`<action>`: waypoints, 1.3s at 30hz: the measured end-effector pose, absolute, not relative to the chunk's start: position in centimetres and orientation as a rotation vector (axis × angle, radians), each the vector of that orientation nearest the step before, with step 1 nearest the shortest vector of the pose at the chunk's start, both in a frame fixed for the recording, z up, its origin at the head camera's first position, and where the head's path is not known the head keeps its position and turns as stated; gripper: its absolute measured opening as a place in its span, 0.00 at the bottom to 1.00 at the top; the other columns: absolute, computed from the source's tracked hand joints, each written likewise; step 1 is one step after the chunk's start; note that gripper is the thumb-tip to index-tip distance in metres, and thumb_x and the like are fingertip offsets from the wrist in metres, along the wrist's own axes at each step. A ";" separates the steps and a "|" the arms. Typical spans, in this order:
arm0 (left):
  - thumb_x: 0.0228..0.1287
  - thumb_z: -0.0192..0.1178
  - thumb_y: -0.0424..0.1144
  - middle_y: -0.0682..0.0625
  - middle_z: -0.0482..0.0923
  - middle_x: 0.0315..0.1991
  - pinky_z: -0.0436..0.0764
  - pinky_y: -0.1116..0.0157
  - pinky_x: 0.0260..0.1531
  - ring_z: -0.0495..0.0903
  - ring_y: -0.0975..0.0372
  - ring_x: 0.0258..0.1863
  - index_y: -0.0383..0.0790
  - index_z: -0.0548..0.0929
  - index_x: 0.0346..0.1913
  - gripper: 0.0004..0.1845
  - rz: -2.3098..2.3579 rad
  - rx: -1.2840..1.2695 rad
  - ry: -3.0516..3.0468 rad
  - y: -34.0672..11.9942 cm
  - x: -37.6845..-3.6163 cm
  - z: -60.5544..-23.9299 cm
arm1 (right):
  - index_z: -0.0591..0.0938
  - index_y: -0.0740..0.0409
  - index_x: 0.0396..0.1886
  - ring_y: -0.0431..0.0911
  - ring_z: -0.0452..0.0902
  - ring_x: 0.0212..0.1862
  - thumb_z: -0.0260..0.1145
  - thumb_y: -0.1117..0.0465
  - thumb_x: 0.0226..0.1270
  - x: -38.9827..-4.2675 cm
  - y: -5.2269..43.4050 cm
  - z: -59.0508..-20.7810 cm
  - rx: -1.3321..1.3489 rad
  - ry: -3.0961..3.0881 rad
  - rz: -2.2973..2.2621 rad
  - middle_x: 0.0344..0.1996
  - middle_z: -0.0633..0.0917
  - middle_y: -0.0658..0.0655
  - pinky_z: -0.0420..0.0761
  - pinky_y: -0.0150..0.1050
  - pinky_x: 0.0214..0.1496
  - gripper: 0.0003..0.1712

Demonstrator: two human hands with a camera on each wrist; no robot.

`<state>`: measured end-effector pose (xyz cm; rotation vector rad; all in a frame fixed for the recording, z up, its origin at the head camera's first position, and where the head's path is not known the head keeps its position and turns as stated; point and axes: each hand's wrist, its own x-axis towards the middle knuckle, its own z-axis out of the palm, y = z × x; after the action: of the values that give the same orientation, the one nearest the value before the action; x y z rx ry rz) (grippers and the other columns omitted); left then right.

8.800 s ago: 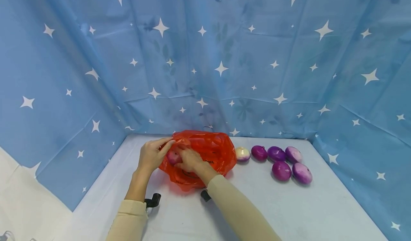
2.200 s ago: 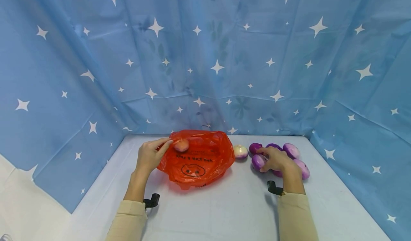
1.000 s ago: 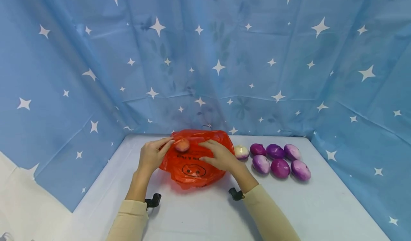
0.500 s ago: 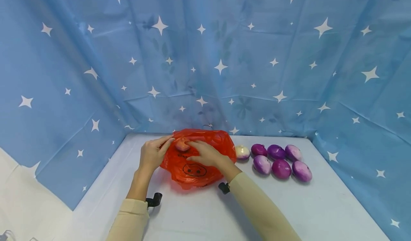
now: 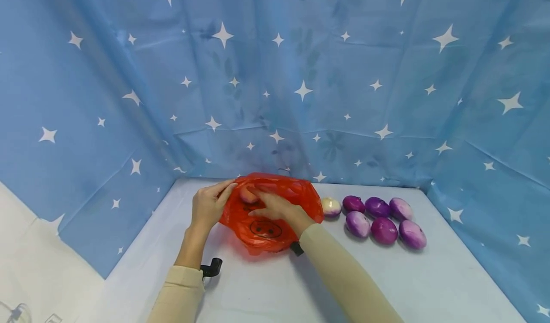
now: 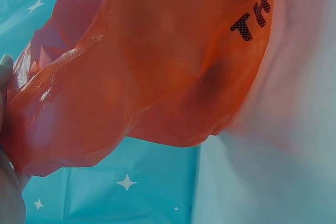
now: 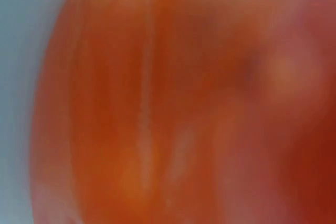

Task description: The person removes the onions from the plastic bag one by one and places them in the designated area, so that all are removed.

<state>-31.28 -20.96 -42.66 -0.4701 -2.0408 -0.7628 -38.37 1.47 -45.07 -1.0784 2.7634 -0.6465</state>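
A red translucent plastic bag (image 5: 268, 242) with dark printing lies open at the table's back. My left hand (image 5: 208, 208) pinches its left rim between thumb and fingers; in the left wrist view those fingers (image 6: 5, 69) show at the edge of the bag (image 6: 94, 98). Inside the bag sits one reddish onion (image 5: 248, 194). My right hand (image 5: 277, 207) reaches in from the right, thumb and fingers spread, fingertips at the onion's right side. Whether they press on it I cannot tell. The right wrist view shows only blurred bag film (image 7: 115, 103).
Right of the bag stands a whitish-purple onion (image 5: 331, 207). Beyond it are several purple onions in two rows, such as a dark one (image 5: 384, 231) and a pale one (image 5: 412, 234). A blue starred curtain (image 5: 275, 74) encloses the white table (image 5: 266, 289).
My right hand has gone from the purple onions, where one more now lies in the front row, back left into the bag, up to the onion there. My left hand keeps the rim.
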 end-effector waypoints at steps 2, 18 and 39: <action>0.68 0.71 0.42 0.50 0.93 0.39 0.84 0.56 0.24 0.88 0.55 0.25 0.48 0.93 0.50 0.10 -0.766 -0.462 -2.044 -20.9 -31.3 -42.7 | 0.54 0.38 0.86 0.50 0.65 0.78 0.73 0.42 0.68 -38.6 1.4 -45.2 -1.079 2.740 -0.667 0.78 0.67 0.45 0.76 0.56 0.73 0.53; 0.69 0.71 0.43 0.50 0.93 0.40 0.86 0.54 0.27 0.90 0.55 0.28 0.47 0.93 0.49 0.10 -0.786 -0.440 -2.071 -20.9 -31.2 -42.6 | 0.46 0.35 0.86 0.51 0.56 0.81 0.73 0.40 0.67 -39.9 0.1 -46.0 -1.081 2.724 -0.611 0.83 0.57 0.49 0.72 0.57 0.76 0.59; 0.67 0.72 0.42 0.50 0.93 0.38 0.87 0.55 0.27 0.90 0.54 0.28 0.47 0.94 0.48 0.10 -0.775 -0.476 -2.052 -20.9 -31.3 -42.4 | 0.67 0.42 0.77 0.46 0.74 0.65 0.75 0.49 0.67 -39.5 -0.7 -46.0 -0.951 2.780 -0.606 0.62 0.77 0.48 0.79 0.48 0.70 0.42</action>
<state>-31.28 -20.88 -42.44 -0.4762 -2.0524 -0.7754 -39.50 -0.69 -46.02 -0.9511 2.7796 -0.6057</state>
